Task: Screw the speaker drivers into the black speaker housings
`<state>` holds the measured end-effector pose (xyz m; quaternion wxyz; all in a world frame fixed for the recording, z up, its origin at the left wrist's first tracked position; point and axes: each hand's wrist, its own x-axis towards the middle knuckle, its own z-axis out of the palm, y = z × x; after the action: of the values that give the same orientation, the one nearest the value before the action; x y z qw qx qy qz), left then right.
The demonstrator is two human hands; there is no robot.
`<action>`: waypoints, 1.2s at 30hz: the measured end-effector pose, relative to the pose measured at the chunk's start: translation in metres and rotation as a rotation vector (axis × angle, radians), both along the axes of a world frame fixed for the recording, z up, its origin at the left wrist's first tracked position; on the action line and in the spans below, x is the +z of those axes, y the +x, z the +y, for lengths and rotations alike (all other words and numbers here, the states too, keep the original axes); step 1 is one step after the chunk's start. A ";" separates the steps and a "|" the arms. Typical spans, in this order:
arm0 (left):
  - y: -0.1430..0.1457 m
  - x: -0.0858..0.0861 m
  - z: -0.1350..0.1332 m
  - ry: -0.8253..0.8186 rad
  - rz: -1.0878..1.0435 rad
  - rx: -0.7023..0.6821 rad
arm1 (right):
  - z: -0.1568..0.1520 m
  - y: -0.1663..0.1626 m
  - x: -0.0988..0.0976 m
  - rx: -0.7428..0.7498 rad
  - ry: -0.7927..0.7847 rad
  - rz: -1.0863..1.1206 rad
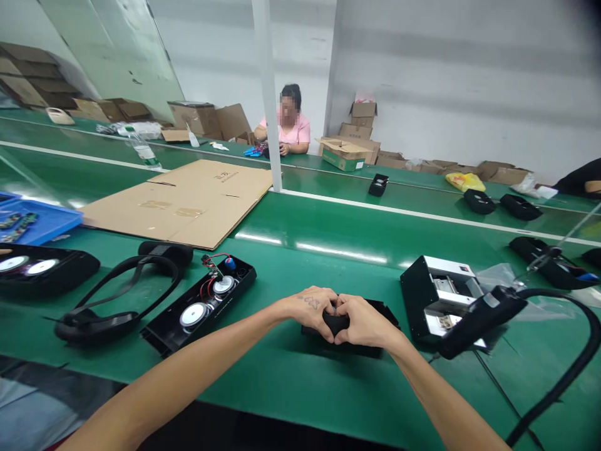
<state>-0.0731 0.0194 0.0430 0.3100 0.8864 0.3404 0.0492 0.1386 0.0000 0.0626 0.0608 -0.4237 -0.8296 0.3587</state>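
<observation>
Both hands meet over a black speaker casing (385, 310) on the green bench in front of me. My left hand (315, 308) grips it from the left with bent fingers. Opposite it, my right hand (359, 319) is closed on the same casing, thumbs close together. The fingertips and whatever lies under them are partly hidden. To the left, an open black speaker housing (176, 332) shows two round silver drivers, red wires and a blue part.
A black headband-shaped item (101, 322) and another speaker (44, 282) lie left, near a blue tray (51, 228). Flat cardboard (197, 194) lies beyond. Right stand a screw feeder (436, 294) and a black corded tool (483, 322). A person (295, 128) sits across, behind a white post (268, 94).
</observation>
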 end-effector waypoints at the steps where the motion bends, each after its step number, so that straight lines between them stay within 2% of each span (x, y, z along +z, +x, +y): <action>1: 0.000 0.000 0.001 -0.005 0.001 -0.002 | 0.000 0.000 -0.001 -0.012 -0.002 -0.001; 13: 0.000 -0.011 -0.007 0.005 -0.049 0.033 | 0.004 -0.001 -0.007 -0.077 -0.042 -0.021; 23: -0.003 -0.019 -0.023 0.049 -0.090 0.034 | -0.025 0.002 -0.013 -0.069 0.083 0.044; 25: -0.003 -0.025 -0.033 0.121 -0.101 0.036 | -0.037 0.005 -0.021 -0.064 0.123 0.027; 28: -0.004 -0.037 -0.056 0.318 -0.132 0.054 | -0.056 0.008 -0.038 -0.050 0.214 -0.028; 31: -0.006 -0.050 -0.081 0.470 -0.170 0.140 | -0.072 0.010 -0.054 -0.053 0.304 -0.065; 36: -0.006 -0.061 -0.104 0.517 -0.242 0.266 | -0.087 0.011 -0.070 -0.064 0.444 -0.037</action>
<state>-0.0790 -0.0849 -0.0179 0.1037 0.8713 0.3902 0.2792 0.1492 -0.0872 -0.0079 0.1487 -0.4327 -0.8752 0.1573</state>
